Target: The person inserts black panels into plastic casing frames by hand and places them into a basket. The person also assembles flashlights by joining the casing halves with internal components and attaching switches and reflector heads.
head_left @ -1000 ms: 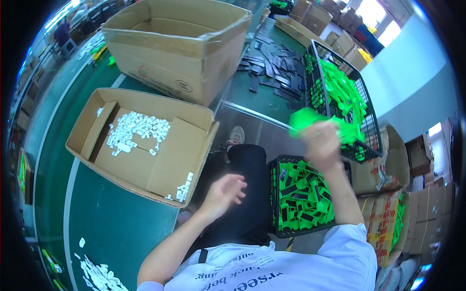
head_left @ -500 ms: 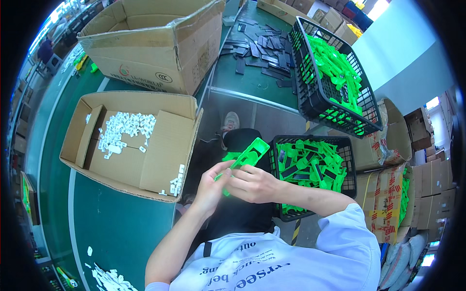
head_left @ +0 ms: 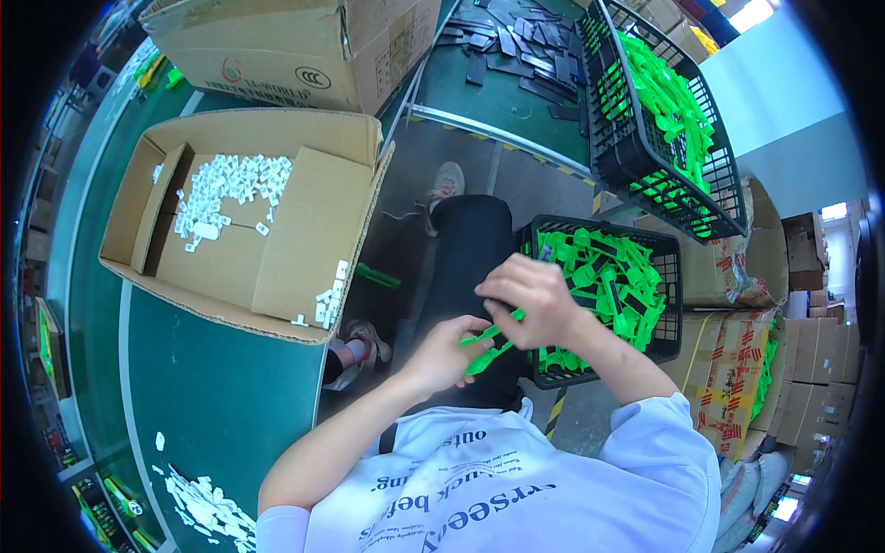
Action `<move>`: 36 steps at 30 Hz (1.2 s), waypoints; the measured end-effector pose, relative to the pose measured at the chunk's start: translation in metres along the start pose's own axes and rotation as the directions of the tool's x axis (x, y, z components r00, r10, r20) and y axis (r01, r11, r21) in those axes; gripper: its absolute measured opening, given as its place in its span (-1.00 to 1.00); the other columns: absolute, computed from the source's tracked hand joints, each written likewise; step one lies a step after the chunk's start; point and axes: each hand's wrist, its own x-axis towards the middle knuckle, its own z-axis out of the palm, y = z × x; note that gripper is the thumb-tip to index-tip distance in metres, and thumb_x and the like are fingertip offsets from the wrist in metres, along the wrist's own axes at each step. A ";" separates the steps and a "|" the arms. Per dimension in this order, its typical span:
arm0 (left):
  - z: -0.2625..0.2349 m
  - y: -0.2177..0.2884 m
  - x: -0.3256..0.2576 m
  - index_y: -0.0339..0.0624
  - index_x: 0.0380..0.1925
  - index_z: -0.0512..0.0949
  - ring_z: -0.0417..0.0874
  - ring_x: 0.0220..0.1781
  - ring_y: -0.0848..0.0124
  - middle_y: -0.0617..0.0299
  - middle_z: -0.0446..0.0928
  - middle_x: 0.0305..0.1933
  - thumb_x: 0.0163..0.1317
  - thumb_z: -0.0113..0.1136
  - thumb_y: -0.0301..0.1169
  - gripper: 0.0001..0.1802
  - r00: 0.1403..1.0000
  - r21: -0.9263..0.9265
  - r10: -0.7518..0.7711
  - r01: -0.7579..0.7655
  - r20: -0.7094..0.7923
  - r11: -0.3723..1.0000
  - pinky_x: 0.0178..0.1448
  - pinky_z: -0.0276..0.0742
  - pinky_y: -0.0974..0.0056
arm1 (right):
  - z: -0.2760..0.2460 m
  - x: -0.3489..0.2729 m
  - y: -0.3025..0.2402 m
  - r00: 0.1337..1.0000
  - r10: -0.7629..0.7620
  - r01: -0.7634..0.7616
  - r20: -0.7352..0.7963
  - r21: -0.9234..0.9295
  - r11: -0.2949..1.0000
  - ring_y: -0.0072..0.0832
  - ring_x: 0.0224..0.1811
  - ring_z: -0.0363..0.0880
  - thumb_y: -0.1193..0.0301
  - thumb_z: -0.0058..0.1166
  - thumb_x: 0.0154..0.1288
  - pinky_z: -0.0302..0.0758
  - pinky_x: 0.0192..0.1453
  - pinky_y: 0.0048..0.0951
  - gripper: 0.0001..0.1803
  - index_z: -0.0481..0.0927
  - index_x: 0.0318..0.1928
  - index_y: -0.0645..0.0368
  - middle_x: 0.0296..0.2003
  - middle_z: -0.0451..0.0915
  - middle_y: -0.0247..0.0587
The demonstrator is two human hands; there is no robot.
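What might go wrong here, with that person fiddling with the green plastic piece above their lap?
1. Both hands, left hand and right hand, pinch one thin green plastic piece over the lap; a slip could drop it to the floor, where another green piece already lies.
2. The black crate beside the knee is heaped with green parts; a nudge might spill some.
3. Small white parts sit on the cardboard box flap near its edge and may slide off.
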 end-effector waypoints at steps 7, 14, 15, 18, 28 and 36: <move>-0.007 -0.022 0.013 -0.33 0.23 0.40 0.64 -0.25 0.50 0.20 0.63 -0.26 0.26 0.22 -0.57 -0.49 0.939 0.275 0.341 -0.319 -0.036 0.907 -0.16 0.56 0.37 | -0.006 -0.004 0.059 0.941 0.331 -0.340 -0.075 -0.209 0.917 -0.21 -0.23 0.62 0.51 0.17 0.10 0.57 -0.18 -0.22 -0.90 0.64 -0.32 0.16 -0.34 0.63 -0.18; -0.014 -0.009 0.013 -0.37 0.13 0.47 0.66 -0.16 0.50 0.18 0.66 -0.24 0.26 0.24 -0.61 -0.58 0.912 0.243 0.347 -0.294 -0.216 0.924 0.01 0.54 0.33 | -0.052 0.051 0.174 0.845 0.349 -0.527 -0.406 -0.521 0.672 -0.16 -0.08 0.63 0.56 0.11 0.17 0.57 -0.01 -0.20 -0.79 0.65 -0.16 0.21 -0.19 0.66 -0.07; -0.014 -0.008 0.013 -0.37 0.13 0.47 0.66 -0.16 0.50 0.18 0.66 -0.24 0.26 0.24 -0.61 -0.58 0.911 0.245 0.354 -0.301 -0.212 0.922 0.01 0.54 0.33 | -0.060 0.054 0.200 0.858 0.316 -0.511 -0.405 -0.610 0.606 -0.12 -0.04 0.60 0.54 0.11 0.16 0.58 0.01 -0.18 -0.79 0.64 -0.16 0.23 -0.16 0.65 -0.06; -0.022 -0.014 0.017 -0.36 0.11 0.48 0.66 -0.18 0.50 0.18 0.66 -0.26 0.28 0.23 -0.61 -0.61 0.898 0.223 0.368 -0.318 -0.243 0.922 -0.02 0.55 0.33 | -0.070 0.072 0.236 0.804 0.563 -0.454 -0.191 -0.810 0.372 -0.11 0.08 0.56 0.50 0.13 0.15 0.58 0.04 -0.07 -0.76 0.64 -0.14 0.24 -0.06 0.64 -0.04; -0.030 -0.004 0.015 -0.35 0.11 0.47 0.68 -0.15 0.49 0.13 0.69 -0.21 0.30 0.21 -0.60 -0.63 0.880 0.182 0.395 -0.357 -0.263 0.916 -0.05 0.57 0.36 | -0.083 0.077 0.255 0.854 0.513 -0.462 -0.088 -0.581 0.670 -0.28 -0.12 0.58 0.51 0.34 0.09 0.51 -0.02 -0.24 -0.63 0.61 -0.04 0.15 -0.19 0.62 -0.17; -0.039 -0.002 0.017 -0.30 -0.02 0.52 0.70 -0.38 0.41 0.13 0.65 -0.32 0.41 0.12 -0.49 -0.81 0.832 -0.062 0.319 -0.387 -0.454 0.920 -0.36 0.63 0.34 | -0.073 0.096 0.224 0.639 0.728 -0.513 -0.249 0.568 0.644 -0.62 -0.39 0.55 0.54 0.32 0.22 0.50 -0.34 -0.56 -0.75 0.56 -0.12 0.25 -0.43 0.57 -0.39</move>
